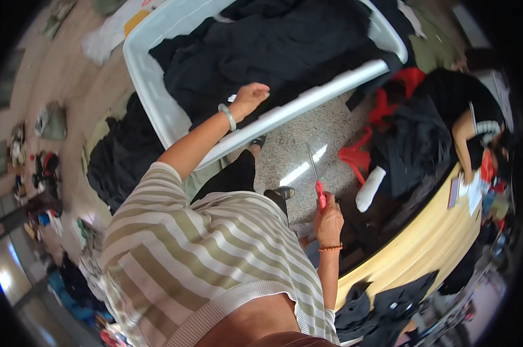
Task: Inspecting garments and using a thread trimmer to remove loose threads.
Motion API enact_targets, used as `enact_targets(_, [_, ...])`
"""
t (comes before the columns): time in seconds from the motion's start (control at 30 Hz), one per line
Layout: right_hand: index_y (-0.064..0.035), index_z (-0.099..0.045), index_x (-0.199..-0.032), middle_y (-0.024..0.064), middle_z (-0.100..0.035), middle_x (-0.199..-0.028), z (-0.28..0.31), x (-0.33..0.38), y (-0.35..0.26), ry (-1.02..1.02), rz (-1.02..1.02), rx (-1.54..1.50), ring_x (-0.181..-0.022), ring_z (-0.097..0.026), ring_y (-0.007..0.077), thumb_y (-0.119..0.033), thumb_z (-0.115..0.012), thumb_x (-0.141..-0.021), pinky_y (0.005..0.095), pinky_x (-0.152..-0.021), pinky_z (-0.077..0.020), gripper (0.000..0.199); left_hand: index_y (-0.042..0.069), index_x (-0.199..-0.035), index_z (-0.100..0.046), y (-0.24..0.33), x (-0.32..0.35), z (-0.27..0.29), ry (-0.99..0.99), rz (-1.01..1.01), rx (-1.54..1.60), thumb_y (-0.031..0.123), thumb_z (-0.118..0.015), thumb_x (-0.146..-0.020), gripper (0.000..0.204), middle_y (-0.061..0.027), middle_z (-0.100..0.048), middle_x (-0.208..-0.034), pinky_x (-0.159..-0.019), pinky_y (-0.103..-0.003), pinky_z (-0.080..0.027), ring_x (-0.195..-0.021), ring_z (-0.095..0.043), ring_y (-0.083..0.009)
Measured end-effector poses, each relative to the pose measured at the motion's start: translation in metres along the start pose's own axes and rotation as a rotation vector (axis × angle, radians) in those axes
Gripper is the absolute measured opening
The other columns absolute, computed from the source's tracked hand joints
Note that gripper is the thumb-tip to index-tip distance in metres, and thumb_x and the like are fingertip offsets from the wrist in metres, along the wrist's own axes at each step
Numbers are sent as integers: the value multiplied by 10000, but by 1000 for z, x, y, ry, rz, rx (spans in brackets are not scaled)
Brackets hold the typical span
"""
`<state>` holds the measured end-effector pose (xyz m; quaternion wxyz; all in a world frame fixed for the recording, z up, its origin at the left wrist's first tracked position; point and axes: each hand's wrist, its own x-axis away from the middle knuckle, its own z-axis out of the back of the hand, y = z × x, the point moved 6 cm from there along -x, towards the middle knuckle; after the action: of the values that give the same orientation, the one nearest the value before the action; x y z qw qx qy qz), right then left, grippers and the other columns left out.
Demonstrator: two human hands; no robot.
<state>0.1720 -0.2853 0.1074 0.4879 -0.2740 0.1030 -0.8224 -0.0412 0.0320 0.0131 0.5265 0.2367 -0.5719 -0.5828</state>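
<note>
My left hand (251,99) is over the near side of a large white plastic bin (150,95), above a heap of black garments (261,49). Its fingers are curled together; whether black cloth is between them I cannot make out. A small white tag (232,98) shows beside that hand. Lower down, outside the bin, my right hand (329,222) grips a red-handled tool (321,195). Its long, thin metal end points away from me over the speckled floor (284,156). Whether it is a pair of scissors or a screwdriver is unclear.
Dark clothes (125,156) lie left of the bin. Red hangers (358,151), a white roll-like object (371,189) and dark garments (411,144) are on the right. A wooden table (411,243) curves along the right, where another person (466,110) leans over it.
</note>
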Motion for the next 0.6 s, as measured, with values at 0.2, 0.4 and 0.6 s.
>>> enact_targets(0.2, [-71, -546, -1109, 211, -629, -825, -9, -91, -102, -170, 241, 27, -781, -613, 406, -117, -538, -893, 488, -680, -486, 222, 95, -1156, -592, -84, -80, 169, 627, -105, -576, 175, -713, -757, 424, -168, -537, -1209, -981, -426, -411, -1146, -488, -362])
enact_targets(0.4, [-49, -543, -1093, 213, -633, -841, -15, -150, -164, -285, 247, 84, -795, -616, 409, -108, -537, -882, 478, -688, -493, 219, 151, -1329, -475, -98, -153, 263, 650, -68, -877, 385, -702, -783, 636, -133, -341, -1473, -1079, -512, -283, -1378, -256, -359])
enact_targets(0.6, [-37, -539, -1096, 214, -627, -798, -25, -187, -211, -307, 326, 88, -770, -622, 404, -95, -545, -880, 474, -658, -490, 223, -24, -1114, -620, -103, -186, 287, 400, -185, -828, 364, -616, -872, 458, -214, -636, -1069, -814, -373, -492, -934, -612, -387])
